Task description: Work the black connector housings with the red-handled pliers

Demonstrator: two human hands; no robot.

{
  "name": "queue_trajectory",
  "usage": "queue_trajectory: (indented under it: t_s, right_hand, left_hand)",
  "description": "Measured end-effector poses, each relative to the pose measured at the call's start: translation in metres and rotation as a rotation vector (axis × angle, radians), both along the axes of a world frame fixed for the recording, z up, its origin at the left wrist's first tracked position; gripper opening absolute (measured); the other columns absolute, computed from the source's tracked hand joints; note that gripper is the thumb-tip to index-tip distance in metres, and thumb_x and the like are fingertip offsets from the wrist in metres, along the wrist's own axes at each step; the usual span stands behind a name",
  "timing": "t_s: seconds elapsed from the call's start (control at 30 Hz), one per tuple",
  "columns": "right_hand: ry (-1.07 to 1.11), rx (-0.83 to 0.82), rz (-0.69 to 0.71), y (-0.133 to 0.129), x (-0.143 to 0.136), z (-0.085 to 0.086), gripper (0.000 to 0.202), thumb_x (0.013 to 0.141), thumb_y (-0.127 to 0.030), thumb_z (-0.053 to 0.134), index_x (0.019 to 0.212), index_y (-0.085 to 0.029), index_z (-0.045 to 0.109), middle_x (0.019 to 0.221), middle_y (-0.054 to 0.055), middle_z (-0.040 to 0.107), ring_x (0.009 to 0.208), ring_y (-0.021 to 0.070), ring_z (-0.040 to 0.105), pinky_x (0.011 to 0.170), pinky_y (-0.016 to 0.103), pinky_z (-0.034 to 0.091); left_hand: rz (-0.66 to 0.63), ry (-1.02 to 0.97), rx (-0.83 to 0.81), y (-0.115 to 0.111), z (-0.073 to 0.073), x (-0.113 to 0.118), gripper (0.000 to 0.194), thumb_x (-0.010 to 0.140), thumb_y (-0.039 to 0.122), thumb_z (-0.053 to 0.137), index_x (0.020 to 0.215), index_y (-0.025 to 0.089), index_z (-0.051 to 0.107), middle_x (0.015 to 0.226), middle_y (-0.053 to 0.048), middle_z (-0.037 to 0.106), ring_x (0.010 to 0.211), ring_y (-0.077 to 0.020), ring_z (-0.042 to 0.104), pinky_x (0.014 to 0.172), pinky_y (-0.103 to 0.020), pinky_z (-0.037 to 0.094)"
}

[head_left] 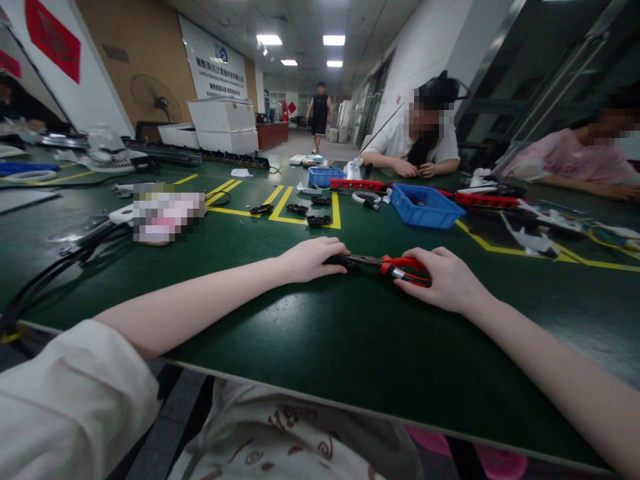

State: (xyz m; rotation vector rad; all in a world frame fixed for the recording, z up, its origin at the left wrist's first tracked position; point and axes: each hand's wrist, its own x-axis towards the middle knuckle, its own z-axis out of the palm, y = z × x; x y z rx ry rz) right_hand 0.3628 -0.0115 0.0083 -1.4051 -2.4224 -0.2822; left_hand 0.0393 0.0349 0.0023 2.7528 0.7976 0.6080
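Observation:
Low over the green table, my left hand (pixel 314 260) is closed on a small black part (pixel 352 263), its fingers pinching the part's left end. My right hand (pixel 447 279) grips the red and black handles of long-nose pliers (pixel 406 268). The metal jaws point left and meet the right end of the black part; whether they are closed on it is too small to tell. Several similar black parts (pixel 319 220) lie beyond my hands, in and beside a yellow-taped outline.
A blue bin (pixel 425 208) stands back right, a smaller blue bin (pixel 326 176) behind the black parts. Red strips (pixel 486 200), cables and scraps lie to the right. A pink item (pixel 173 215) and black cables lie left. People sit across the table (pixel 240 333); one person stands farther back.

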Motion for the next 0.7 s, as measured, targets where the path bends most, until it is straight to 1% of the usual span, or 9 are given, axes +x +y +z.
queue_trajectory:
  t_s: [0.13, 0.27, 0.4, 0.53, 0.7]
  right_hand:
    - [-0.055, 0.124, 0.042, -0.0041, -0.0017, 0.0014, 0.052, 0.088, -0.067, 0.057, 0.107, -0.02, 0.065, 0.091, 0.011, 0.075, 0.07, 0.0243, 0.058, 0.071, 0.041, 0.044]
    - [-0.101, 0.207, 0.085, -0.006, -0.0024, 0.0027, 0.051, 0.09, -0.063, 0.056, 0.111, -0.018, 0.064, 0.095, 0.013, 0.075, 0.074, 0.0254, 0.062, 0.074, 0.042, 0.044]
    - [-0.119, 0.24, 0.105, -0.0031, -0.0011, 0.0027, 0.054, 0.091, -0.063, 0.056, 0.115, -0.015, 0.063, 0.101, 0.015, 0.075, 0.08, 0.0272, 0.065, 0.082, 0.044, 0.044]
    - [-0.124, 0.261, 0.104, 0.0, -0.0005, 0.0018, 0.055, 0.091, -0.065, 0.055, 0.116, -0.017, 0.063, 0.105, 0.015, 0.075, 0.088, 0.0304, 0.067, 0.092, 0.049, 0.041]
    - [-0.114, 0.231, 0.1, 0.0011, -0.0006, 0.0014, 0.053, 0.09, -0.064, 0.056, 0.117, -0.019, 0.065, 0.107, 0.015, 0.076, 0.091, 0.0317, 0.068, 0.095, 0.051, 0.039]
  left_hand:
    - [-0.025, -0.012, -0.004, 0.0019, -0.0009, -0.0006, 0.031, 0.099, 0.034, 0.066, 0.125, 0.017, 0.065, 0.12, -0.011, 0.069, 0.111, -0.0244, 0.067, 0.096, -0.037, 0.054]
    - [-0.026, -0.023, -0.004, 0.0028, -0.0022, -0.0005, 0.032, 0.098, 0.032, 0.066, 0.126, 0.016, 0.065, 0.121, -0.012, 0.07, 0.113, -0.025, 0.068, 0.097, -0.038, 0.054]
    - [-0.017, -0.058, -0.052, 0.0031, -0.0028, 0.0002, 0.033, 0.096, 0.027, 0.069, 0.127, 0.016, 0.066, 0.125, -0.012, 0.072, 0.115, -0.0249, 0.069, 0.1, -0.039, 0.054]
    - [-0.042, -0.124, -0.126, 0.005, -0.0031, 0.0004, 0.034, 0.093, 0.022, 0.071, 0.127, 0.016, 0.067, 0.125, -0.01, 0.074, 0.115, -0.0225, 0.071, 0.103, -0.039, 0.054]
    - [-0.054, -0.16, -0.175, 0.0078, -0.0039, 0.0, 0.034, 0.091, 0.021, 0.074, 0.124, 0.017, 0.069, 0.122, -0.009, 0.076, 0.113, -0.0216, 0.071, 0.102, -0.04, 0.055]
